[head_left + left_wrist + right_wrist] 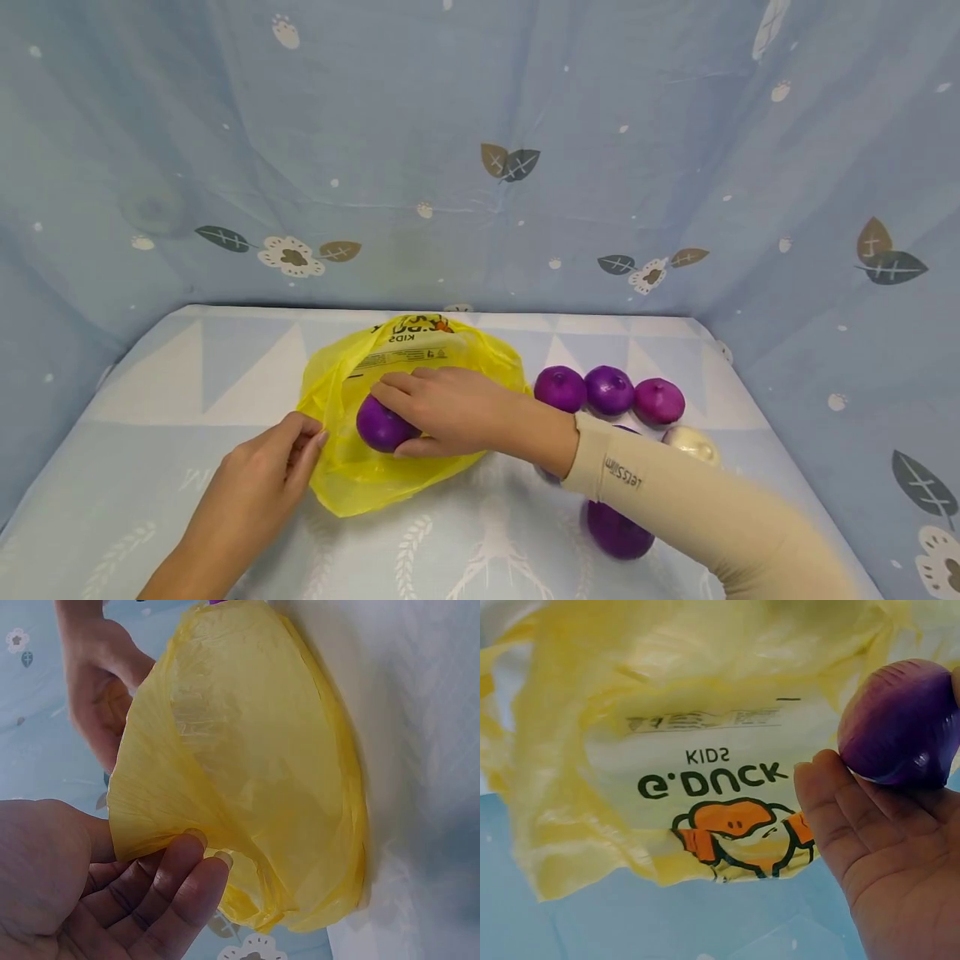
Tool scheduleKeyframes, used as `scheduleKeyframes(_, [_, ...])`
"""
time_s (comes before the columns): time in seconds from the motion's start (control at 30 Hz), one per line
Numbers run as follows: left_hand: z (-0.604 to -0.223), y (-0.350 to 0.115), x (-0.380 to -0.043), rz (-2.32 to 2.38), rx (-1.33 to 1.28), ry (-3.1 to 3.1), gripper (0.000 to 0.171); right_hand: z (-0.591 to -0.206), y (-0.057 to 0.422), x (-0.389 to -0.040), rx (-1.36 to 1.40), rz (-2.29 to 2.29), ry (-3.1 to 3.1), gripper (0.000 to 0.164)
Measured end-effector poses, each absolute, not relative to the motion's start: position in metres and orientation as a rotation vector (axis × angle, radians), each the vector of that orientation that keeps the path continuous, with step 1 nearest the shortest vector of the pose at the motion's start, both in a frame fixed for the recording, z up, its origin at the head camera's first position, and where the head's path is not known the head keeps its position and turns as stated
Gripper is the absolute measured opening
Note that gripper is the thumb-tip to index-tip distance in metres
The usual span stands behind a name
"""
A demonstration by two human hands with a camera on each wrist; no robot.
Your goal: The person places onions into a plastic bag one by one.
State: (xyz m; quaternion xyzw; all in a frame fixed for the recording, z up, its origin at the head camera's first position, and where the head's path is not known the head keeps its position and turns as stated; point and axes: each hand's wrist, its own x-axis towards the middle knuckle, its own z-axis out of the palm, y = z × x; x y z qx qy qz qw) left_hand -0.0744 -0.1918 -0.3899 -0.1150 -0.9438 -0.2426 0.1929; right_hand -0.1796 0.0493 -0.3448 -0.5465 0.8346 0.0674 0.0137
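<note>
A yellow plastic bag [352, 492] printed with a cartoon duck lies with its mouth spread open on the table. At its left edge my left hand [258, 471] pinches the thin plastic between thumb and fingers; the left wrist view shows the bag film [247, 742] caught there. My right hand [453, 408] grips a purple onion [381, 425] with a shiny skin, over the bag's opening. In the right wrist view the onion [896, 724] sits between the thumb and the fingers, with the bag's printed side [705, 776] beside it.
To the right of the bag stand purple onions [560, 389] in a row, with a white onion [692, 443] near the sleeve. Another purple onion [618, 531] lies nearer me, and the right forearm [675, 483] partly covers others. Patterned blue cloth [420, 167] hangs behind the table.
</note>
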Motion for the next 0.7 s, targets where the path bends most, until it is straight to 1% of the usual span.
scheduleKeyframes(0.3, [-0.389, -0.194, -0.074, -0.678, -0.362, -2.591, 0.016, -0.351, 0.031, -0.188, -1.66, 0.224, 2.605, 0.074])
scheduleKeyframes(0.43, [-0.389, -0.193, -0.074, -0.679, -0.353, -2.6, 0.015, -0.358, 0.027, -0.195, -1.607, 0.229, 2.611, 0.076])
scheduleKeyframes(0.7, [-0.387, -0.192, -0.074, -0.682, -0.333, -2.633, 0.014, -0.368, 0.023, -0.21, -1.538, 0.086, 2.621, 0.075])
